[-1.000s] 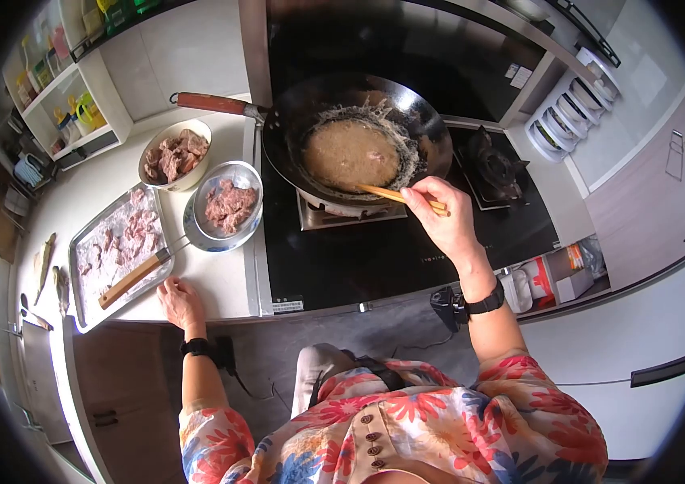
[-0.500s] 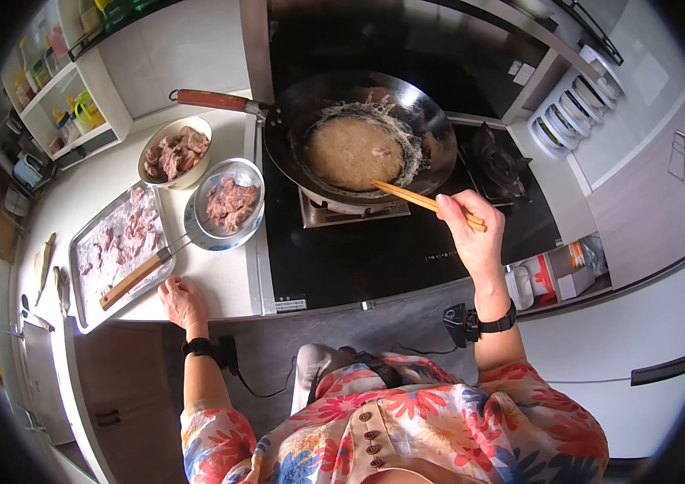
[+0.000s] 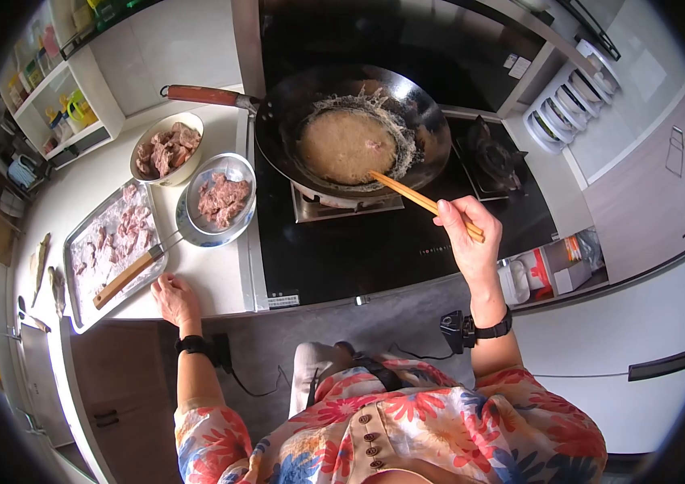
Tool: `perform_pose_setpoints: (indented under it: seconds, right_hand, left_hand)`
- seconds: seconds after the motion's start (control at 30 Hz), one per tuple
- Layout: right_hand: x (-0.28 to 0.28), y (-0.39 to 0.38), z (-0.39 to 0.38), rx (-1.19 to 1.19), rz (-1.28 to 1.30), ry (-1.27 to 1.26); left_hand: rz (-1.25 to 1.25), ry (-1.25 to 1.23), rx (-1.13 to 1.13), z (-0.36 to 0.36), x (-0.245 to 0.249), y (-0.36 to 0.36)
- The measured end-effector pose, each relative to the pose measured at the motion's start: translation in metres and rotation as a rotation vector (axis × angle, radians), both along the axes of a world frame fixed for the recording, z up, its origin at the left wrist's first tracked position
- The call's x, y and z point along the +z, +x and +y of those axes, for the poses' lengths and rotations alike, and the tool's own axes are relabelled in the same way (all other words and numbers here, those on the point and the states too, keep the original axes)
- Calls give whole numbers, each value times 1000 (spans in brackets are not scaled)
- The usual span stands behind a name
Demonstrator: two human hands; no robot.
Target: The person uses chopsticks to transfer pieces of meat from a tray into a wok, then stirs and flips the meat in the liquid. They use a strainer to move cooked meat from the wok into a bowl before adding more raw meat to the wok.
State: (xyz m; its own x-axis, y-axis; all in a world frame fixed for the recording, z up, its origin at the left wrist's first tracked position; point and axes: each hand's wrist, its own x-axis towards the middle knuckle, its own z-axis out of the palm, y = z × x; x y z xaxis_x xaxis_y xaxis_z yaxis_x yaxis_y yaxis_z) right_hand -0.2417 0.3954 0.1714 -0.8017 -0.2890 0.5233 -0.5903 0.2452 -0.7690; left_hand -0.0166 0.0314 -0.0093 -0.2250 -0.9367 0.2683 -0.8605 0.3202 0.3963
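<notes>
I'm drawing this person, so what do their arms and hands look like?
The left hand and right hand wear no gloves. Each arm has a black wrist strap with a black box and a dark cable. The short, loose sleeves are pale with big red and blue flowers.

The right hand grip (image 3: 479, 252) holds tan wooden chopsticks (image 3: 411, 196), tips at the near edge of cloudy brown liquid (image 3: 342, 149) in a round black metal wok (image 3: 424, 121). The left hand grip (image 3: 177, 300) rests on the white worktop (image 3: 217, 284), beside a rectangular silver metal tray (image 3: 84, 292).
</notes>
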Motion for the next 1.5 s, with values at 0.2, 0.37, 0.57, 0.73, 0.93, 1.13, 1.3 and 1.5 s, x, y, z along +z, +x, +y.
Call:
perform_pose_setpoints:
  seconds: [0.2, 0.37, 0.57, 0.73, 0.93, 1.13, 1.3, 1.5]
  right_hand:
    - [2, 0, 5, 11, -38, -41]
    - [0, -5, 10, 36, -117, -53]
    - [4, -13, 9, 54, -253, -136]
    - [14, -31, 3, 56, -203, -39]
    - [32, -66, -11, 145, -113, 208]
    - [31, -80, -32, 196, -139, 237]
    - [26, -81, -49, 242, -267, 150]
    - [22, -90, -44, 264, -108, 201]
  left_hand:
    - [14, 8, -3, -2, -1, 0]
    - [8, -10, -2, -3, -4, 1]
    - [3, -17, -2, -4, -3, 0]
    - [15, -10, -2, -3, -3, 1]
    - [15, -17, -1, -3, -4, 1]
    - [29, -14, 3, -6, -6, 2]
    - [19, -33, 7, -5, -6, 1]
    - [25, -29, 4, -5, -6, 1]
